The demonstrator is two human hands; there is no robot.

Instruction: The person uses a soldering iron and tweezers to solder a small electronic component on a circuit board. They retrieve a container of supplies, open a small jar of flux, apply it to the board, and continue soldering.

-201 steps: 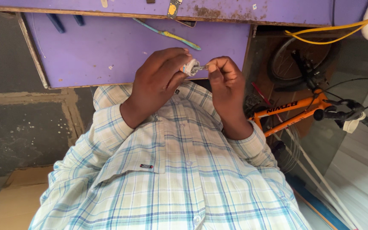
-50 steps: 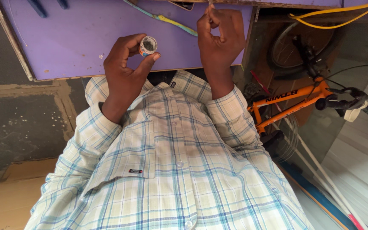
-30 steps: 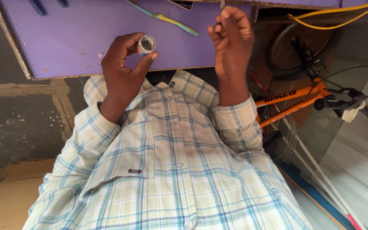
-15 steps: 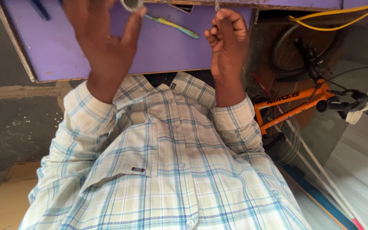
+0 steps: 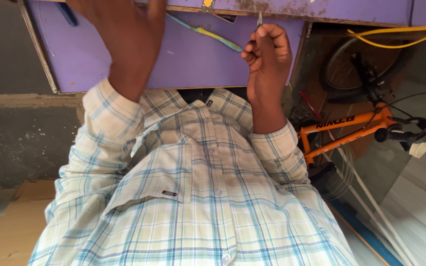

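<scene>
My right hand [image 5: 267, 59] is curled into a loose fist, thumb and forefinger pinched on a thin strip of white tape [image 5: 259, 18] that runs up past the edge of the purple board [image 5: 183, 59]. My left hand [image 5: 124, 34] is raised in front of that same board, its fingertips cut off by the top of the view — whether it grips anything, I cannot tell. A blue-and-yellow tool [image 5: 208, 34] lies on the board between my hands. Below the board is my checked shirt [image 5: 198, 197]; to the board's right stands an orange bicycle [image 5: 351, 130] — a yellow cable [image 5: 395, 38] hangs above it.
</scene>
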